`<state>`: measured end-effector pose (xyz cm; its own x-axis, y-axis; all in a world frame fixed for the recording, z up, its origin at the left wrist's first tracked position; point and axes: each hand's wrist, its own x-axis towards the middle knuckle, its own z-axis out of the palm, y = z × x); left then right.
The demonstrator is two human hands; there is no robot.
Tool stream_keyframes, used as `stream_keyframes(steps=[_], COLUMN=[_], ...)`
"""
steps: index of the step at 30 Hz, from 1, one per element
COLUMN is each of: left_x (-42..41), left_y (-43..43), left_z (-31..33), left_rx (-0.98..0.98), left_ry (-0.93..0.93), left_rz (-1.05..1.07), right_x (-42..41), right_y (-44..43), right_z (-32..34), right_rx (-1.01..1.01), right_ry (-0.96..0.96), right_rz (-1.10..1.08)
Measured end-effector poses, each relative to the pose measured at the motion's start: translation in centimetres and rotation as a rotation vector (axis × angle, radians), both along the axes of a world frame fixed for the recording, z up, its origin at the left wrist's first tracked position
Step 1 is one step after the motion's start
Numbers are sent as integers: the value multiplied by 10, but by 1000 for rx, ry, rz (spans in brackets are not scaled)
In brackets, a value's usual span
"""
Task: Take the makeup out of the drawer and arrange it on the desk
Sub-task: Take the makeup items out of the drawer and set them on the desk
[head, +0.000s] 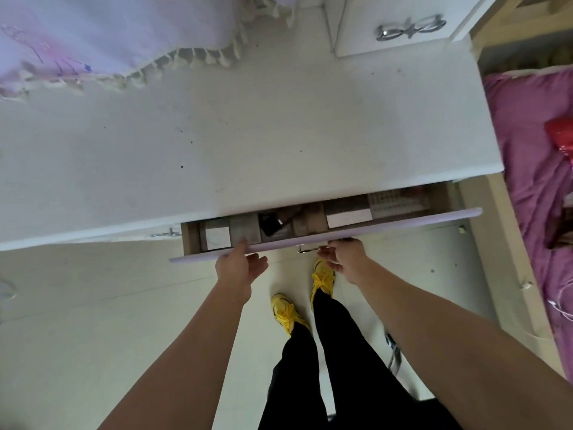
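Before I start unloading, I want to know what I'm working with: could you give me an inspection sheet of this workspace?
Surface: white desk, dark specks.
Job's things: drawer partly open; small boxes and a dark item inside, kinds unclear.
Clutter: fringed lilac cloth on the desk's far left.
Hands: left hand curls its fingers over the drawer front; right hand grips the metal handle.
Cables: nothing seen.
Surroundings: pink bedding at right; white cabinet behind.

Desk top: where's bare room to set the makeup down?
Free: the wide white desk between the fringed cloth, the bow-handled cabinet and the front edge. Crowded: the drawer, a narrow opening packed with boxes.
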<state>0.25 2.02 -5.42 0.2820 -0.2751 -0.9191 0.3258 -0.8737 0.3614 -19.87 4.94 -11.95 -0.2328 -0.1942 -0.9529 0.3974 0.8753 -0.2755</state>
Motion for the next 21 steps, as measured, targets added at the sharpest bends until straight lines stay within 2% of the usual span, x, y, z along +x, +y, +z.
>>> stream_keyframes(steps=[5,21], left_x=[3,13], left_y=[20,91], left_z=[-1,-15], left_rx=[50,114], left_ry=[51,80], left_rz=[162,201], right_x=[3,9], right_y=[36,107], right_z=[0,-15], right_rx=[4,68], right_ry=[-9,9], right_rz=[-4,25])
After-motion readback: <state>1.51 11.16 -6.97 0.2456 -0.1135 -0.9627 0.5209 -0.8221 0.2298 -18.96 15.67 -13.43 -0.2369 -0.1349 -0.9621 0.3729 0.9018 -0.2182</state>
